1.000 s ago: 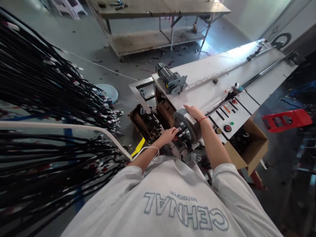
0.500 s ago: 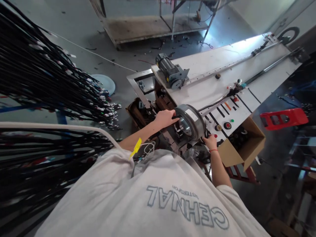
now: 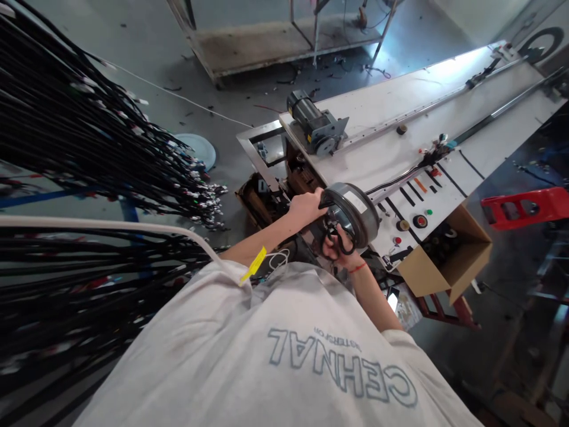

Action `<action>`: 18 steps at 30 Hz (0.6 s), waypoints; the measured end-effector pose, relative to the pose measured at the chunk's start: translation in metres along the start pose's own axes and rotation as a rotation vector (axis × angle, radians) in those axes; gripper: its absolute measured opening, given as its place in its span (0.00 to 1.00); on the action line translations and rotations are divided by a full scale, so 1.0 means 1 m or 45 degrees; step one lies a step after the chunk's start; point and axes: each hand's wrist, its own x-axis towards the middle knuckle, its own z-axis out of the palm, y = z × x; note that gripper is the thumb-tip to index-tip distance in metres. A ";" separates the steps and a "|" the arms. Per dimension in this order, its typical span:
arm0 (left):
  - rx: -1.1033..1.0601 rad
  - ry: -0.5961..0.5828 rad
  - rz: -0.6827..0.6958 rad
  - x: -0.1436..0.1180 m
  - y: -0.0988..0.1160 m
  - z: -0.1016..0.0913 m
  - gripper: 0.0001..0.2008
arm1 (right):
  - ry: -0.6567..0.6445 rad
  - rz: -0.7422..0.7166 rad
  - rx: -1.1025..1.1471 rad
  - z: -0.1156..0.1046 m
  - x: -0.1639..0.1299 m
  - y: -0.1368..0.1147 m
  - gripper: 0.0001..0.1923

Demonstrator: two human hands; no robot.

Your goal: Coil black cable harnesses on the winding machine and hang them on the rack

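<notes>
A round dark grey drum (image 3: 367,220) with a white label (image 3: 355,201) sits at the near end of the long white bench. My left hand (image 3: 307,209) is closed at the drum's upper left rim, its fingertips on something dark that I cannot make out. Just below, in front of the drum's opening, my right hand (image 3: 345,256) grips black-handled scissors (image 3: 344,243). The handle loops show around the fingers; the blades are hard to see against the dark opening. Behind the drum, a black cable harness (image 3: 431,155) with small coloured connectors lies along the bench.
A motor (image 3: 311,121) is mounted on the bench's left corner. Right of the drum are a red button (image 3: 420,221), tape strips and an open cardboard box (image 3: 466,261). A red plastic stool (image 3: 528,209) stands farther right. Black cable bundles (image 3: 89,130) hang at left.
My right hand has moved left from the bench edge beside the drum to the front of its opening, carrying the scissors. My left hand stays at the rim. The view has shifted slightly.
</notes>
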 end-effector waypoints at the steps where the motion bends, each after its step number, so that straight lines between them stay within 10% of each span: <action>1: 0.038 0.046 -0.065 0.002 -0.004 0.002 0.30 | 0.047 -0.033 -0.023 -0.002 -0.005 0.002 0.34; 4: 0.009 -0.006 -0.157 0.008 -0.026 0.012 0.22 | 0.073 -0.112 -0.111 -0.015 -0.048 0.014 0.34; 6: -0.280 -0.310 -0.017 0.008 -0.039 0.024 0.18 | 0.222 -0.229 -0.147 -0.029 -0.082 0.021 0.35; 10: -1.338 -0.903 0.183 -0.010 -0.035 0.060 0.29 | 0.927 -0.327 -0.365 -0.072 -0.115 0.028 0.32; 14: -2.078 -0.533 0.062 -0.039 -0.005 0.087 0.19 | 1.480 -0.021 -0.931 -0.121 -0.104 0.029 0.22; 18: -2.479 -0.422 -0.208 -0.046 0.005 0.087 0.18 | 1.542 0.121 -1.332 -0.149 -0.079 0.030 0.14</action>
